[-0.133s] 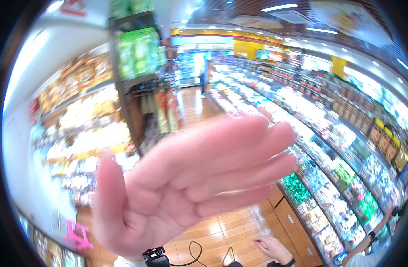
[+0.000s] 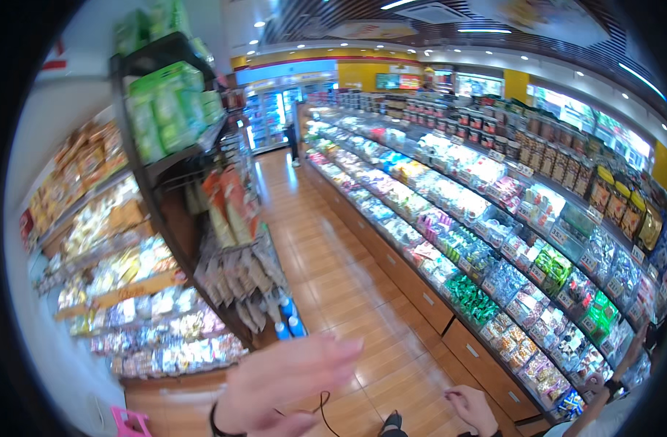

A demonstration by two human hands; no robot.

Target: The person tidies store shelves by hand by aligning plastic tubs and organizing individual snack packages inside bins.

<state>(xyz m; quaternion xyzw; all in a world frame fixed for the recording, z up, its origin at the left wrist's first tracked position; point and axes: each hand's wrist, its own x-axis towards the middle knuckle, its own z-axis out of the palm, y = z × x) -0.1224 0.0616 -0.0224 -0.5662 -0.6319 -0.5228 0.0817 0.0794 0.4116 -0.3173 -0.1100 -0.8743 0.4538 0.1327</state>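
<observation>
Head view, left fingers released, right fingers loosely curled, display counter holding green packets

Floor looked wooden, smooth, glossy, streaked with reflections. Desk front looked wooden, with smooth satin finish. Packets looked shiny, crinkled plastic film. Green packs looked slick, glossy plastic. Stool looked smooth plastic. Jars looked clear, shiny; glass or plastic could not be told.
</observation>
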